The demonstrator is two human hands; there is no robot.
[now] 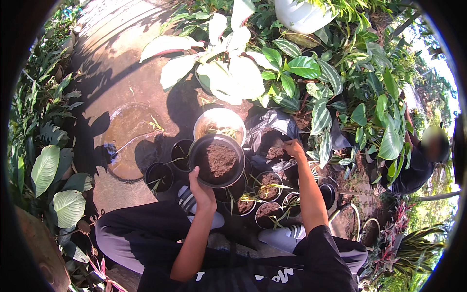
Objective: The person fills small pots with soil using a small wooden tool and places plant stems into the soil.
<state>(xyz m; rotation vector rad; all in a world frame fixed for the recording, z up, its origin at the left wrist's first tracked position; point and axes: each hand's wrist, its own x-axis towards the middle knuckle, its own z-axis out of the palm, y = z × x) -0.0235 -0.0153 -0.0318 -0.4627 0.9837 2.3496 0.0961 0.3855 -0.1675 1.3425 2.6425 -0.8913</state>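
My left hand (203,192) grips a round black plant pot (195,170) by its lower side and rim. Dark brown soil (221,158) lies in the pot, heaped toward its middle. At the mouth of a black plastic bag (258,127), my right hand (293,148) is closed, with its fingertips over loose soil (275,152). Something small and greyish shows at those fingertips, too unclear to name. Just beyond the held pot stands a white bucket (214,116) with thin green plants inside, partly hidden by the pot.
Several small pots with soil and grassy seedlings, one a black pot (269,215), crowd between my feet. A shallow round water-filled dish (127,163) lies left. Leafy plants (318,92) and a white planter (302,17) line the far right. Another person (413,168) is at the right edge.
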